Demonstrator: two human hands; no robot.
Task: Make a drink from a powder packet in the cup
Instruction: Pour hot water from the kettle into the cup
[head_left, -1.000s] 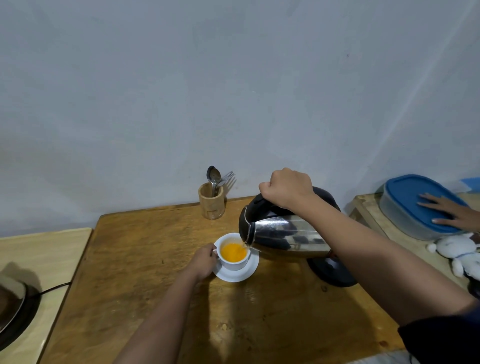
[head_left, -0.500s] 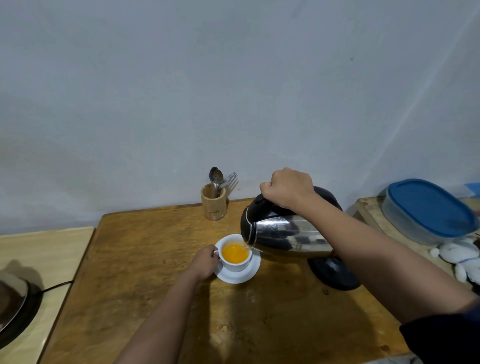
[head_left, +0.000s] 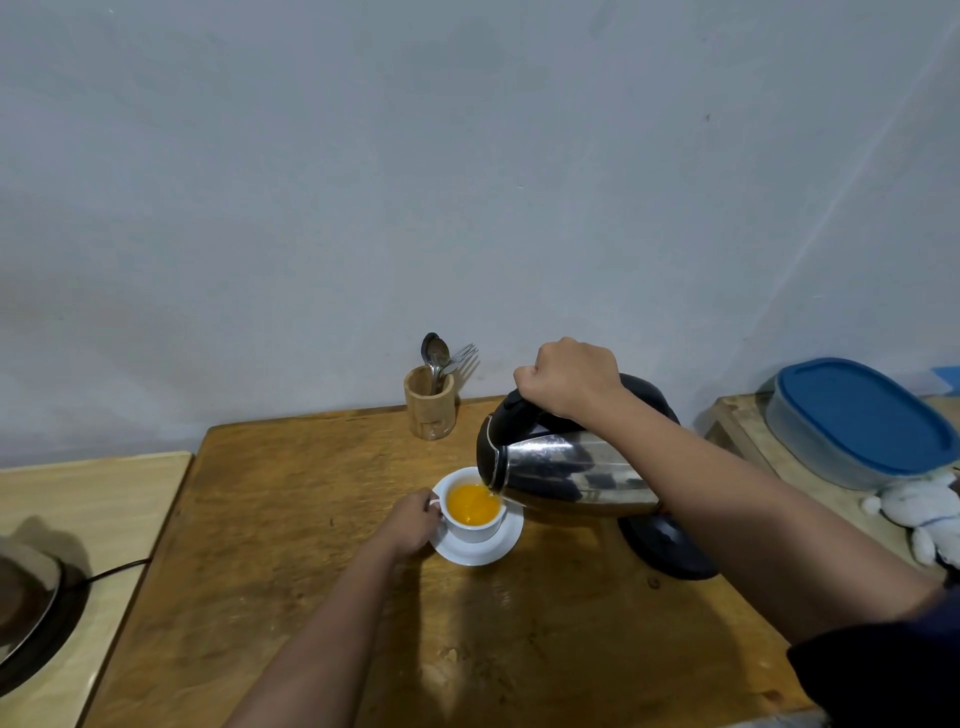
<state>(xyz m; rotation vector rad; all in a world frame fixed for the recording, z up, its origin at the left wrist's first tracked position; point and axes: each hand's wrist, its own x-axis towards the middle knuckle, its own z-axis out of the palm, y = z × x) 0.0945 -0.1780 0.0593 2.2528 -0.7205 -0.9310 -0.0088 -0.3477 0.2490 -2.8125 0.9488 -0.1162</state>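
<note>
While we pour, the powder step looks done: the cup (head_left: 475, 512) already holds orange liquid, fairly full, so we judge the task well along. Left to do, likely: stop pouring, set the kettle (head_left: 566, 470) back on its black base (head_left: 667, 545), then stir. Our left hand (head_left: 413, 522) is curled around the cup's handle, steadying it on the white saucer (head_left: 480, 551) on the wooden table (head_left: 291, 519). Our right hand (head_left: 569, 376) is a closed fist on the kettle's handle, kettle tipped, spout right over the cup rim. Further back, a wooden holder (head_left: 430, 402) with a spoon (head_left: 434, 353) and a fork stands by the wall, untouched. No packet visible.
</note>
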